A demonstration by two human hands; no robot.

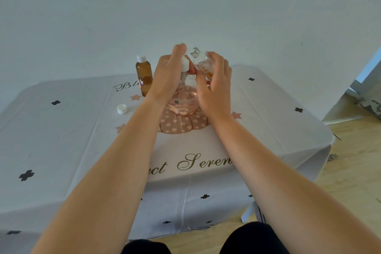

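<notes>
Before the pump bottle [183, 101], tablecloth [61, 130] reads "Seren".

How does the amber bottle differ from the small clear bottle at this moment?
The amber bottle is brown, the clear bottle see-through. The amber bottle stands upright on the tablecloth, untouched; the clear bottle is tilted in the right hand. The amber bottle wears a white cap; the clear bottle's neck is bare. Both are small.

**Worktop under a printed cloth**

The worktop [61, 140] is covered by a white cloth [268, 121] with black clover marks, gold script and a dotted pumpkin print. A pink pump bottle [183, 101] stands on the print. A brown bottle [144, 77] stands to its left, with a loose white cap [121, 108] nearby.
</notes>
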